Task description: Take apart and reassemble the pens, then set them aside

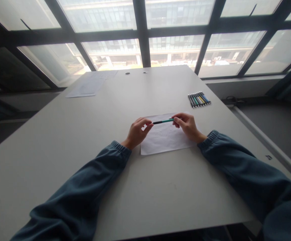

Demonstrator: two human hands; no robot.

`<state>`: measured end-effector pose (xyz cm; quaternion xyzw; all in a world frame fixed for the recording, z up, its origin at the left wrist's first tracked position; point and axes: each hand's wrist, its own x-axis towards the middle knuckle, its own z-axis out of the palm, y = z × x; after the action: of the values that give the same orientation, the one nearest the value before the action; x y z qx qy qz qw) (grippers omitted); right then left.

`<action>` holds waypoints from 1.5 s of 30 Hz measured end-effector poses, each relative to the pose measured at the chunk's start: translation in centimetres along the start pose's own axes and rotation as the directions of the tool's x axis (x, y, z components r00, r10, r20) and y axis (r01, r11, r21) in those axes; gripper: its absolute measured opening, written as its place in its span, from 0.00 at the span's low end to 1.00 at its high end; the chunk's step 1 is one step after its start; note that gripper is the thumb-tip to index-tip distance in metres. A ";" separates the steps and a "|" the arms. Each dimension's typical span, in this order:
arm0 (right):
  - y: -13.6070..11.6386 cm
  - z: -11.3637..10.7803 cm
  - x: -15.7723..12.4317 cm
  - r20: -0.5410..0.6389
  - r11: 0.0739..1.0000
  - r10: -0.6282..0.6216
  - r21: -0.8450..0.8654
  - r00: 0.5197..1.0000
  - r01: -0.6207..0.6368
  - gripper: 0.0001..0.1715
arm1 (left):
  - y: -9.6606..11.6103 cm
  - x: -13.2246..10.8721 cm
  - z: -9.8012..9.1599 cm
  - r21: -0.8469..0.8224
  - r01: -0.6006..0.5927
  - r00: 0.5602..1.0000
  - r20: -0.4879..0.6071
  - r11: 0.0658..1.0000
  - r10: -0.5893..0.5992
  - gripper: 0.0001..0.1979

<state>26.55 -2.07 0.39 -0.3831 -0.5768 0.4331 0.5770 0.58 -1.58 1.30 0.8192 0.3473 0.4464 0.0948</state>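
One green-and-black pen (162,122) is, in the head view, pinched at its dark end by the left hand (137,131) and at its green end by the right hand (187,126), over a white sheet (167,140) on the tabletop (125,194). Sound handling, I judge, calls for light, even pressure at both ends, clear of the row of pens (199,99) beyond.

Held between left hand (138,131) and right hand (187,126): a slim, straight pen (162,122), black along the part nearer the left, green along the part nearer the right. Pinched at each end by thumb and fingers, ends partly covered. Runs almost level, slanting slightly up toward the right, seen against the far part of a white sheet (165,140); probably raised clear of it, though hard to judge.
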 end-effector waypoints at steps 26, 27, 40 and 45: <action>0.0 0.0 0.0 -0.020 1.000 -0.014 -0.019 1.000 0.014 0.16 | -0.1 0.1 -0.1 0.023 -0.029 0.999 -0.037 0.999 0.030 0.14; -0.1 0.0 0.0 -0.021 1.000 -0.013 -0.019 1.000 0.013 0.16 | -0.2 0.1 0.0 0.030 -0.039 0.998 -0.043 0.999 0.040 0.13; -0.2 0.0 0.0 -0.014 1.000 -0.009 -0.005 1.000 0.009 0.15 | -0.1 0.0 0.1 0.028 -0.045 0.998 -0.034 0.999 0.046 0.07; -0.1 0.0 0.0 -0.010 1.000 -0.010 0.000 1.000 0.010 0.15 | 0.0 0.1 0.1 0.018 -0.056 0.998 -0.031 0.998 0.057 0.06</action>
<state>26.59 -2.10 0.46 -0.3825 -0.5755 0.4285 0.5821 0.68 -1.50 1.32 0.8223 0.3291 0.4590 0.0697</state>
